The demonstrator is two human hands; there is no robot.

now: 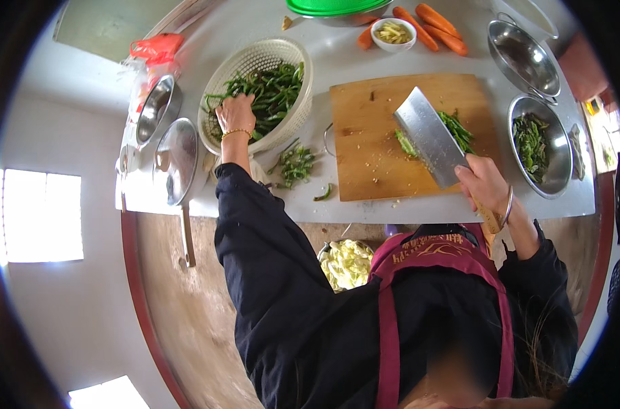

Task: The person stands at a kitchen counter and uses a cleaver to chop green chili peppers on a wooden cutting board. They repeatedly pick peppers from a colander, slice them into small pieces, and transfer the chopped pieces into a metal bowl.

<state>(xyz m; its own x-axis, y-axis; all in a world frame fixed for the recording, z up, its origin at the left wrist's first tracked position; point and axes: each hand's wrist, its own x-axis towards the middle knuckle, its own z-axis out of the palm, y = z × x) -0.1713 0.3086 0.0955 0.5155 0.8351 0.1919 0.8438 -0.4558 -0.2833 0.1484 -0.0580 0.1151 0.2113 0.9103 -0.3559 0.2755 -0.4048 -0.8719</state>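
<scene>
My left hand (pixel 236 113) reaches into a cream plastic colander (pixel 300 110) of long green peppers (pixel 276 92); its fingers are partly hidden among them, so whether they grip any cannot be told. In my right hand (pixel 482 179) is the wooden handle of a cleaver, its broad steel blade (pixel 430 138) lying over a wooden cutting board (pixel 363 117). Cut green peppers (pixel 457 132) lie beside the blade on its right, and a paler piece (pixel 406 143) shows at its left edge. Pepper stems and scraps (pixel 295 163) are on the table between colander and board.
At the right stand a steel bowl of cut green peppers (pixel 530 145) and an empty steel bowl (pixel 524 56). Carrots (pixel 439 25) and a white bowl of yellowish strips (pixel 393 36) are beyond the board. A strainer (pixel 176 161) and a steel bowl (pixel 157 110) stand left.
</scene>
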